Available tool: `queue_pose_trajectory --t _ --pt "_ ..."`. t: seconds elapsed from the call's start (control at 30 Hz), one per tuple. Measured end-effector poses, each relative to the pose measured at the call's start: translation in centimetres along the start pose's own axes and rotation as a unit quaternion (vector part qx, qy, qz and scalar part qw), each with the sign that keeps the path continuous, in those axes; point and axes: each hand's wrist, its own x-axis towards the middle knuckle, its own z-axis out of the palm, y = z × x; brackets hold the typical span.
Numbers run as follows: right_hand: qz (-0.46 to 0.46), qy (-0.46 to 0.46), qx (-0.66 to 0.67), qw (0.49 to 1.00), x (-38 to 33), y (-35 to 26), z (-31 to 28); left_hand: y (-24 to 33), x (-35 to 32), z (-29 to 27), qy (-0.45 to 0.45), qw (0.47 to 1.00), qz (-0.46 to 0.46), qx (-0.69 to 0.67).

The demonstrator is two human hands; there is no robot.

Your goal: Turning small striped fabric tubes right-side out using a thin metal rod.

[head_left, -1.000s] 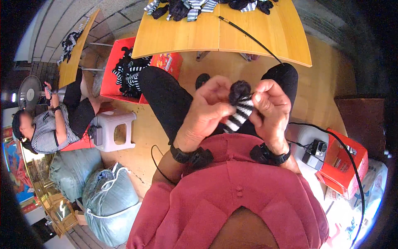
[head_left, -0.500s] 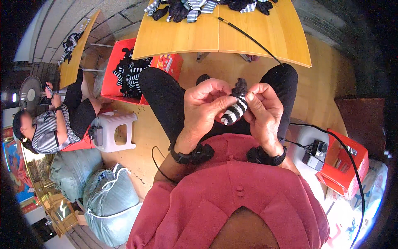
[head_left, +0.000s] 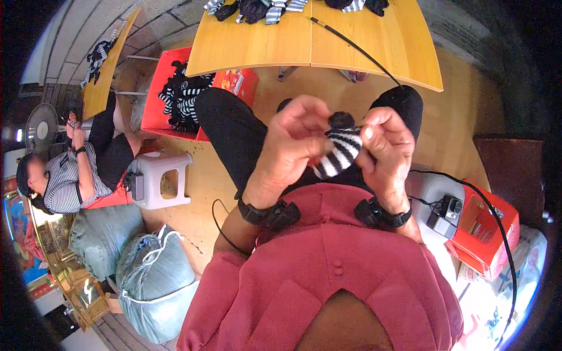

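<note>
Well clear of table edge [head_left: 263, 62], left hand [head_left: 287, 149], right hand [head_left: 386, 146], grip pinched on striped knit [head_left: 343, 146], left's seemingly so

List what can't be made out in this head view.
All in the head view:
Striped knit piece: underside faces away; left hand covers part.
Dark bit at the right fingers: too small to identify.
Knit heap on the table: cut off by the top edge.
Red box bottom: hidden under piled knits.
Piece held by the co-worker: too small.
</note>
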Motion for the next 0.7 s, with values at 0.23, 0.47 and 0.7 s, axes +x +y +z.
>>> queue_pose_trajectory --t 0.23,0.47,0.7 --pt "0.028 0.020 -0.004 0.999 -0.2 1.2 0.3 -0.5 0.0 0.6 0.054 0.965 0.151 0.206" --pt "-0.059 0.082 -0.112 0.989 -0.1 1.7 0.3 -0.6 0.6 0.8 0.027 0.996 0.080 -0.021" --pt "-0.030 0.054 -0.106 0.992 -0.4 1.5 0.5 0.5 0.9 0.2 -0.101 0.995 -0.016 -0.005"
